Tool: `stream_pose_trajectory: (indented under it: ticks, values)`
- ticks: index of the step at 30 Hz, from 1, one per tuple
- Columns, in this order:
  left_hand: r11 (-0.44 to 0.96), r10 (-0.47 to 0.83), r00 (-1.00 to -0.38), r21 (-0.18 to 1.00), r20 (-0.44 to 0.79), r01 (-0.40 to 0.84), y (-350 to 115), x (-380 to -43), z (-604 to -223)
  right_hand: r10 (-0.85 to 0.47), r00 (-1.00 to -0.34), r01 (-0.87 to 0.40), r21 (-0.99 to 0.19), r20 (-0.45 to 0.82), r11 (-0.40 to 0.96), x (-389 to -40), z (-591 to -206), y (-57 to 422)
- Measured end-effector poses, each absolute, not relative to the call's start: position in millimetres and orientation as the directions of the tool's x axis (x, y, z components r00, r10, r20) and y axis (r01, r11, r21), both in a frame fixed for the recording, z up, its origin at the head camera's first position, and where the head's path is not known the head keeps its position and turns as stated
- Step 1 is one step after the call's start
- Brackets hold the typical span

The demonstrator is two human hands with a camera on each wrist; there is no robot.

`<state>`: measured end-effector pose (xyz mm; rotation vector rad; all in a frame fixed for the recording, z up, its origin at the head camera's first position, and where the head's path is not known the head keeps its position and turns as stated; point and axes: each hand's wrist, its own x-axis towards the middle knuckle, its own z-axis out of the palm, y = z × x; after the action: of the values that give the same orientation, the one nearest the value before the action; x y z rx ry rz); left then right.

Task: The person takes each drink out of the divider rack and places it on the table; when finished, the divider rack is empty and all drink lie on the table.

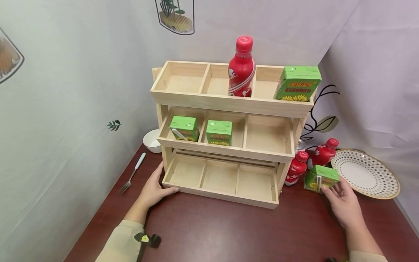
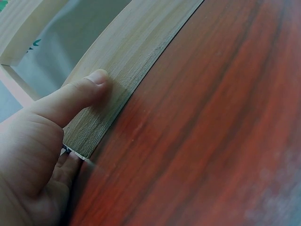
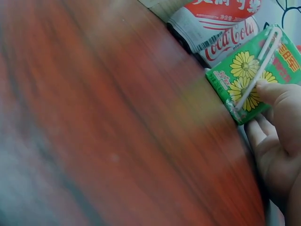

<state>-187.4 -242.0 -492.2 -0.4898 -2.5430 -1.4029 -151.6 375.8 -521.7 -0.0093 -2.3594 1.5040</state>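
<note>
My left hand (image 1: pixel 153 190) grips the lower left corner of a three-tier wooden shelf (image 1: pixel 226 106). In the left wrist view its thumb lies along the front board (image 2: pixel 127 61), with the other fingers round the end. On the right, my right hand (image 1: pixel 347 205) holds a green drink carton (image 1: pixel 327 171) with a straw on its side. The right wrist view shows the thumb on the yellow flower print and fingers behind the carton. Just left of this carton stands a red bottle (image 1: pixel 296 168), and another red bottle (image 1: pixel 323 153) is behind it.
The top tier bears a red bottle (image 1: pixel 241 72) and a green carton (image 1: pixel 299 82). Two smaller-looking cartons, a left one (image 1: pixel 184 125) and a middle one (image 1: pixel 219 128), sit in the middle tier. Around the shelf are a fork (image 1: pixel 133 173), a white bowl (image 1: pixel 151 141), a dotted plate (image 1: pixel 366 173) and a can (image 3: pixel 233 42).
</note>
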Motion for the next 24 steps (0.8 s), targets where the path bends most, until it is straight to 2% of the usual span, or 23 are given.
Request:
stream_pose_trajectory:
  ticks: [4,11,14,17,19,21,24]
  values:
    - [0.5,0.188,-0.927,0.78,0.325,0.375,-241.5,-186.4,-491.2,0.211,-0.938,-0.137,-0.855,0.274,0.501,-152.2,-521.3,373.9]
    - [0.492,0.197,-0.919,0.777,0.34,0.393,-241.4,-187.4,-491.9,0.275,-0.928,-0.07,-0.843,0.252,0.533,-151.3,-521.4,369.9]
    - [0.486,0.201,-0.919,0.78,0.34,0.395,-241.2,-187.6,-492.0,0.38,-0.902,-0.05,-0.923,0.206,0.382,-149.2,-518.2,366.2]
    - [0.485,0.206,-0.919,0.781,0.336,0.394,-241.0,-187.5,-491.8,0.522,-0.825,-0.19,-0.976,0.216,0.104,-148.6,-511.1,360.8]
    - [0.486,0.201,-0.921,0.782,0.334,0.39,-241.0,-187.1,-491.8,0.607,-0.748,-0.346,-0.938,0.267,-0.014,-149.7,-504.7,357.7]
    - [0.489,0.194,-0.922,0.782,0.334,0.386,-241.1,-186.7,-491.8,0.669,-0.656,-0.459,-0.888,0.349,0.013,-151.0,-498.9,354.7]
    - [0.49,0.193,-0.921,0.779,0.339,0.39,-241.0,-186.9,-491.8,0.716,-0.532,-0.494,-0.853,0.451,0.17,-150.5,-491.4,349.7]
